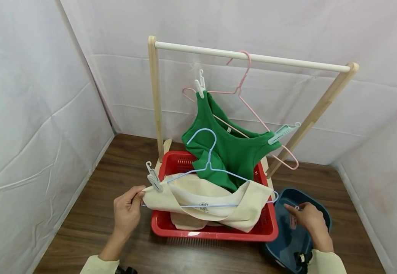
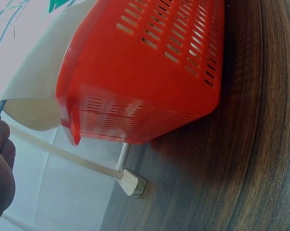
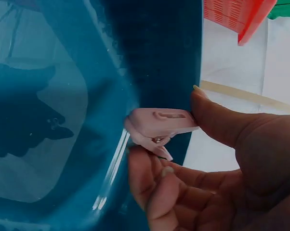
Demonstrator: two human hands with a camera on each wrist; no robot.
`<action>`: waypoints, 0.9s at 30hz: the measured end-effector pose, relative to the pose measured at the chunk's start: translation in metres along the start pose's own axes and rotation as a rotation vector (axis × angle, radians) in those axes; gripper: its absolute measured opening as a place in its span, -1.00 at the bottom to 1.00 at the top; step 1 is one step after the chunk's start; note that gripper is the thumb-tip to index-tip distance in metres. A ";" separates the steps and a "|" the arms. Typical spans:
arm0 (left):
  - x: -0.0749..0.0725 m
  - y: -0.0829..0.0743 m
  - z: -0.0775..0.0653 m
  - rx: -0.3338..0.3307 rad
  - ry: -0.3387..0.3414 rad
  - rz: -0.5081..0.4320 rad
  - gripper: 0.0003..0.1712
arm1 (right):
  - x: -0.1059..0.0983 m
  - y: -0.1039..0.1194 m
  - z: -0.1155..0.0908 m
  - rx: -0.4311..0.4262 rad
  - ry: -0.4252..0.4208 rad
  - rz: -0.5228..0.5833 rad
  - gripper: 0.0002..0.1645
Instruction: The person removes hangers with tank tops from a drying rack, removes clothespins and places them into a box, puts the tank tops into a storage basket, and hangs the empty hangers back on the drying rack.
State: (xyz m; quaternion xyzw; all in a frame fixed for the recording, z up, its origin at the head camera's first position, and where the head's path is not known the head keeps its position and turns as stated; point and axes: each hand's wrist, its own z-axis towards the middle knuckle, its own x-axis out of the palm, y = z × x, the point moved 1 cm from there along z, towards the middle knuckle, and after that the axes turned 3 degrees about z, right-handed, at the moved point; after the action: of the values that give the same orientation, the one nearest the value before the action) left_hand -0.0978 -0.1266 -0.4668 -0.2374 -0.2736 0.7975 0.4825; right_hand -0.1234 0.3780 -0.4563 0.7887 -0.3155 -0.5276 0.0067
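Note:
My left hand [image 1: 128,207] pinches the left shoulder of a cream sleeveless top [image 1: 254,213] at the end of a light blue hanger [image 1: 210,161]. A grey clothespin [image 1: 154,180] with a hook clips that same shoulder. The hanger lies inside the top, over the red basket [image 1: 215,236], its hook pointing up and off the rail. Inside the dark blue basin [image 1: 326,215], my right hand [image 1: 309,219] holds a pink clothespin [image 3: 157,122] between thumb and fingers; the right wrist view shows the thumb at one end.
Behind the basket stands a wooden rack with a white rail [image 1: 294,61]. From it a pink hanger [image 1: 245,78] carries a green sleeveless top [image 1: 232,152], clipped by a white clothespin [image 1: 200,88] and a mint one [image 1: 282,134]. White cloth walls [image 1: 40,95] surround the wooden table [image 1: 92,213].

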 end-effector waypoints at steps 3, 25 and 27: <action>0.001 0.000 0.001 0.003 0.001 0.003 -0.84 | 0.002 -0.002 0.001 0.009 -0.041 -0.015 0.22; 0.001 -0.003 0.001 -0.037 0.026 -0.018 -0.81 | -0.007 0.006 -0.014 0.013 -0.165 0.020 0.07; 0.001 -0.004 0.001 -0.043 0.032 -0.020 -0.81 | -0.009 0.011 -0.019 -0.019 -0.189 0.035 0.06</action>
State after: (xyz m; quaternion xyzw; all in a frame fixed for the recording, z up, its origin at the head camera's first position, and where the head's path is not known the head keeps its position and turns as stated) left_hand -0.0969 -0.1242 -0.4634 -0.2575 -0.2852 0.7828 0.4894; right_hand -0.1150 0.3678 -0.4367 0.7298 -0.3233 -0.6023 -0.0065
